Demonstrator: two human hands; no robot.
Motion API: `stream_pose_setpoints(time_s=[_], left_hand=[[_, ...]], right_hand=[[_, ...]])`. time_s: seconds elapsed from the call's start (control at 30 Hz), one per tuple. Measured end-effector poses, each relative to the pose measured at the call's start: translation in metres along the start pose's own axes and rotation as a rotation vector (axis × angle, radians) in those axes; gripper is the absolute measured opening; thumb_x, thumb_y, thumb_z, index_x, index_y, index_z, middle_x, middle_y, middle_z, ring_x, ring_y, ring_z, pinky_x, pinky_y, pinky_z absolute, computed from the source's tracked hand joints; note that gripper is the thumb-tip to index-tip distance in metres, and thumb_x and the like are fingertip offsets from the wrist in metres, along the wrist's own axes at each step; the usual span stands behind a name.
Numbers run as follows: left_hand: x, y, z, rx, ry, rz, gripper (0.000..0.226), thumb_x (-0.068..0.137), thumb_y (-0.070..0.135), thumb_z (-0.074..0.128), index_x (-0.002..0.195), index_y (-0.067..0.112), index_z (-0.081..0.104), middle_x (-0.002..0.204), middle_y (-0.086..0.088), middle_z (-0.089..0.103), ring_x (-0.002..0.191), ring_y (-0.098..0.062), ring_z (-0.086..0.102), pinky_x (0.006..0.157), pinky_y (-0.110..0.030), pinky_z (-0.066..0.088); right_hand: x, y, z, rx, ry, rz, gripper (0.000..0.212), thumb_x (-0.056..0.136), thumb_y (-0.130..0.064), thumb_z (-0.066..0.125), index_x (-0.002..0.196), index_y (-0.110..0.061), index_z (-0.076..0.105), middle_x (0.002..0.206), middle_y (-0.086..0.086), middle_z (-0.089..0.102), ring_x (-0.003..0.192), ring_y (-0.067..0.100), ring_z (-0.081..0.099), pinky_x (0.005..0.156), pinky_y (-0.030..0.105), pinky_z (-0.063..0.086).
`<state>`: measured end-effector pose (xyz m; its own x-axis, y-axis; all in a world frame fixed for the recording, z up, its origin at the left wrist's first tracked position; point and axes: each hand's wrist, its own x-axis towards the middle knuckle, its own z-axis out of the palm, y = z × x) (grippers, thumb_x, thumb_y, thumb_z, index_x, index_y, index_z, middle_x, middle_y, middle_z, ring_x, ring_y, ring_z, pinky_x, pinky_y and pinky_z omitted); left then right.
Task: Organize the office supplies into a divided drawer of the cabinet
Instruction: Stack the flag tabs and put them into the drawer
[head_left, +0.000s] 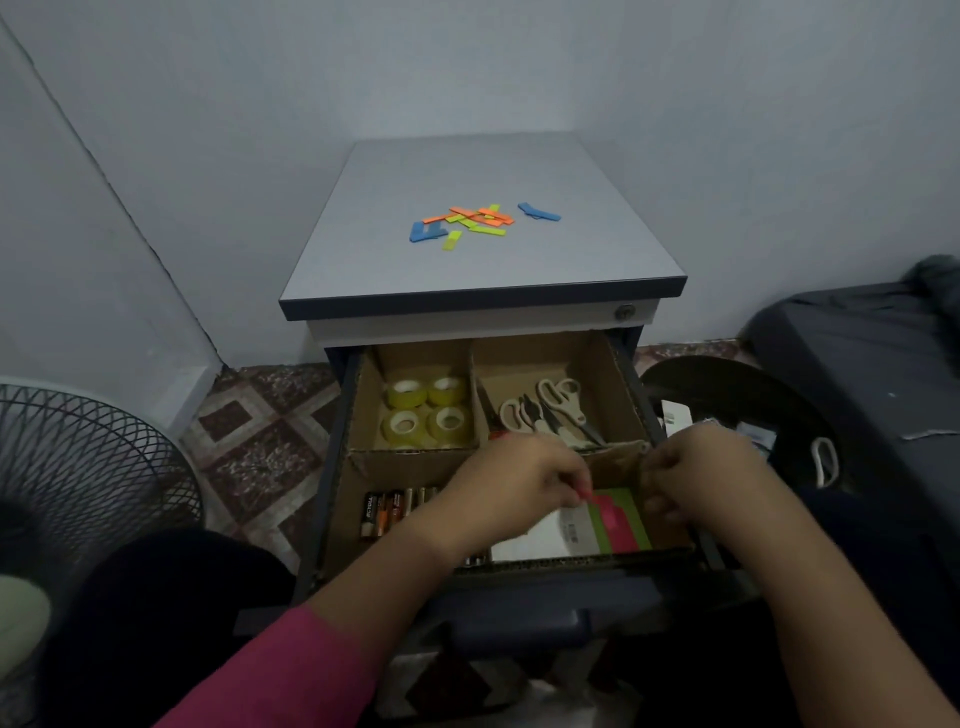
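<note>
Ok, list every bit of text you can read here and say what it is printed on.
Batteries: white lettering runs along one black cell, too blurred to read for certain.
White pack under the pink sheets: small grey print, too small to read.
White tag right of the drawer: dark marks, unreadable.
Tape rolls, scissors, coloured strips: no text visible.

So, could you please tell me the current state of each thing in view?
Drawer: pulled open.
Tape rolls: four, flat, back-left compartment.
Scissors: lying back-right.
Batteries: lying front-left.
Sticky notes: front-right compartment.
Coloured strips: scattered on cabinet top.
Left hand: pinching something pink.
Right hand: curled.
</note>
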<state>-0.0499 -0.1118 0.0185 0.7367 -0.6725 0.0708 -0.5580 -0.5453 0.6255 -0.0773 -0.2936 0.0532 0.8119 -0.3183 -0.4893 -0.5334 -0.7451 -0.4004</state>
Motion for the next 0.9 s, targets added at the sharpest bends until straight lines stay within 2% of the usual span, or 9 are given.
stream_pose_setpoints(time_s=[0.07,0.13,0.2,0.33,0.43,0.5,0.63,0.77,0.9], left_hand=[[0.013,0.009,0.012,0.252,-0.108,0.102,0.015,0.087,0.020,0.064,0.099,0.027,0.070,0.098,0.010,0.062,0.092,-0.011,0.058,0.076,-0.035,0.050],[0.026,0.018,0.021,0.446,-0.209,0.192,0.019,0.089,0.017,0.058,0.105,0.023,0.067,0.104,0.002,0.062,0.094,-0.019,0.058,0.068,-0.033,0.043],[0.037,0.027,0.029,0.559,-0.285,0.245,0.019,0.089,0.011,0.054,0.103,0.017,0.065,0.101,-0.003,0.060,0.092,-0.023,0.058,0.064,-0.032,0.036],[0.045,0.030,0.036,0.619,-0.337,0.264,0.020,0.090,0.005,0.050,0.101,0.012,0.066,0.100,-0.007,0.060,0.092,-0.027,0.058,0.064,-0.032,0.037],[0.045,0.018,0.038,0.510,-0.337,0.237,0.018,0.087,0.002,0.054,0.096,0.012,0.065,0.094,-0.006,0.062,0.086,-0.026,0.059,0.066,-0.036,0.047],[0.040,0.009,0.034,0.408,-0.286,0.202,0.026,0.085,0.003,0.059,0.105,0.016,0.069,0.099,-0.002,0.066,0.090,-0.022,0.062,0.074,-0.039,0.053],[0.018,-0.002,0.008,0.254,-0.174,0.102,0.027,0.091,0.013,0.062,0.117,0.019,0.068,0.114,0.005,0.065,0.104,-0.009,0.059,0.090,-0.028,0.048],[-0.009,-0.017,-0.013,0.076,-0.011,-0.031,0.020,0.092,0.014,0.060,0.106,0.020,0.072,0.101,0.013,0.066,0.096,0.002,0.058,0.086,-0.017,0.047],[-0.021,-0.026,-0.010,-0.331,0.179,-0.227,0.019,0.088,0.007,0.064,0.093,0.023,0.073,0.093,0.017,0.068,0.091,0.008,0.061,0.079,-0.008,0.046]], right_hand=[[-0.002,-0.002,-0.014,0.098,-0.052,0.050,0.017,0.097,-0.015,0.052,0.108,-0.015,0.064,0.079,0.004,0.067,0.081,0.020,0.067,0.073,0.033,0.056],[-0.004,-0.004,-0.023,0.167,-0.134,0.084,0.026,0.099,-0.016,0.049,0.124,-0.015,0.057,0.078,0.003,0.062,0.071,0.015,0.060,0.061,0.025,0.047],[-0.004,-0.001,-0.029,0.239,-0.170,0.095,0.031,0.099,-0.015,0.048,0.130,-0.015,0.053,0.079,0.004,0.060,0.068,0.013,0.055,0.059,0.023,0.043],[0.000,0.006,-0.033,0.276,-0.197,0.094,0.033,0.099,-0.015,0.048,0.132,-0.015,0.052,0.080,0.004,0.061,0.069,0.013,0.057,0.062,0.024,0.045],[0.002,0.013,-0.030,0.274,-0.167,0.064,0.030,0.099,-0.017,0.049,0.128,-0.015,0.055,0.082,0.003,0.065,0.069,0.012,0.059,0.062,0.023,0.047],[0.000,0.020,-0.023,0.270,-0.087,0.000,0.023,0.098,-0.016,0.050,0.119,-0.015,0.060,0.080,0.003,0.066,0.067,0.013,0.061,0.059,0.023,0.048],[-0.007,0.026,-0.001,0.207,0.076,-0.189,0.016,0.094,-0.012,0.055,0.093,-0.019,0.069,0.076,0.004,0.070,0.074,0.020,0.069,0.072,0.035,0.059],[0.001,0.012,0.023,-0.161,0.116,-0.279,0.019,0.088,-0.012,0.052,0.079,-0.013,0.070,0.078,0.005,0.065,0.075,0.020,0.065,0.063,0.029,0.053],[0.016,-0.005,0.044,-0.276,0.009,-0.199,0.017,0.086,-0.021,0.061,0.074,-0.010,0.058,0.080,0.007,0.056,0.080,0.024,0.060,0.064,0.027,0.046]])
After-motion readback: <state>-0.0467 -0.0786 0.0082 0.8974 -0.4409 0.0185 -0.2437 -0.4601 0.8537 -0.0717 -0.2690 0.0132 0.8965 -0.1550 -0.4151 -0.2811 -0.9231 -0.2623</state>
